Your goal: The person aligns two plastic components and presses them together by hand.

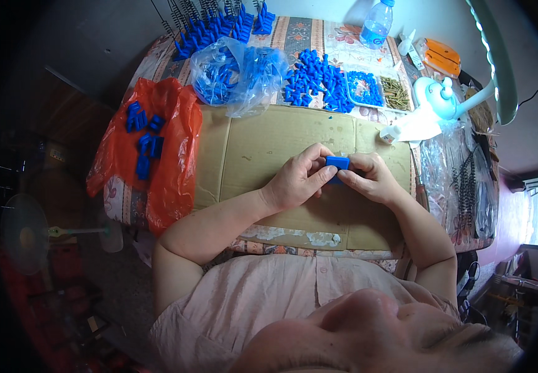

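Observation:
Over the cardboard sheet (269, 143), a small square blue plastic part (337, 162) is held between both hands. My left hand (299, 178) pinches its left side, thumb across the front. My right hand (371, 178) grips the right side with thumb and bent fingers. The fingers cover most of the part's lower half, so its full shape is hidden. Farther left, several blue plastic parts (143, 166) of a blocky shape lie on a red plastic bag (179, 155).
At the back are a clear bag of blue parts (228, 71), a heap of blue cone-like pieces (319, 81), a tray of tiny blue bits (363, 88) and brass-coloured screws (395, 93). Blue stands with black springs (213, 34) occupy the far left. A lit lamp (437, 99) and screwdriver (420, 191) are rightward.

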The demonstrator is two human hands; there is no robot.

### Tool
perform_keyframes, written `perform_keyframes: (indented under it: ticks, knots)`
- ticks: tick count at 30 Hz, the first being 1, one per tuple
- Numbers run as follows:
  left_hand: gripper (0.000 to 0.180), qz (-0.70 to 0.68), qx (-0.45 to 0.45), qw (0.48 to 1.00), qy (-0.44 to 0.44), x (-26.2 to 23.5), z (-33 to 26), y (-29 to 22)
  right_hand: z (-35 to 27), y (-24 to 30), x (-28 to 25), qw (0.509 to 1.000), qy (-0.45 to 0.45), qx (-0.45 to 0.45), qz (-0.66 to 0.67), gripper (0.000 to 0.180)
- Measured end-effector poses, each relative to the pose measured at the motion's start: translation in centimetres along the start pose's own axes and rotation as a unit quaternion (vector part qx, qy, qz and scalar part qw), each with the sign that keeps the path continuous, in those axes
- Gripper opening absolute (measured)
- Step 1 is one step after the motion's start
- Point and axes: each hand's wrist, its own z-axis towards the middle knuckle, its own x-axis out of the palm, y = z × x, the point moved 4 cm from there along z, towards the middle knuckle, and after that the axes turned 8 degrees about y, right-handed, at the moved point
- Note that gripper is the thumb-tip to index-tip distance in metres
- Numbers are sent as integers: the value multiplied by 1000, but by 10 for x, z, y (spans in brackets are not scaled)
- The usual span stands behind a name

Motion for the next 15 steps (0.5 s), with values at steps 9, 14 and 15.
perform_keyframes:
  ticks: [9, 14, 15]
  knots:
    - [13, -5, 29, 999, -30, 2, 1, -4, 0, 0, 0, 1000, 3, 9, 8, 19]
    - [17, -2, 9, 1000, -2, 1, 0, -4, 0, 0, 0, 1000, 3, 11, 12, 19]
    - [17, -2, 8, 1000, -2, 1, 0, -4, -1, -1, 0, 1000, 3, 11, 12, 19]
